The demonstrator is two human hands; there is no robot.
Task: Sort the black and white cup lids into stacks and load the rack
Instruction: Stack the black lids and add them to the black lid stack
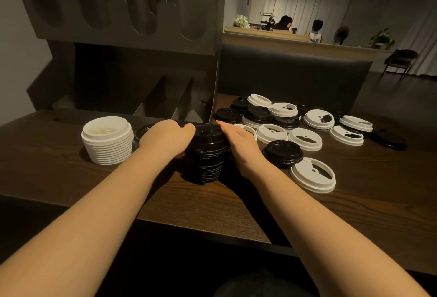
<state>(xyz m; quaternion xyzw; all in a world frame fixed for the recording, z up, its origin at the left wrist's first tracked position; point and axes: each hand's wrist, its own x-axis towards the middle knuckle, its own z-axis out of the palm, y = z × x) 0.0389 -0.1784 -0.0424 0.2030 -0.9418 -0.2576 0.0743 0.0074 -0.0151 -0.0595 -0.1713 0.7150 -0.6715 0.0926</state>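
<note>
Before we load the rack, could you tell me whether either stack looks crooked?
The black stack, held between both hands, looks uneven, its rims stepping out of line down the side. The white stack stands straight.

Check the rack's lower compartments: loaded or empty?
Empty, as far as visible: the rack's lower slots show only bare dividers; both stacks stand on the table.

Lid-strewn dark wooden table (212, 202)
</note>
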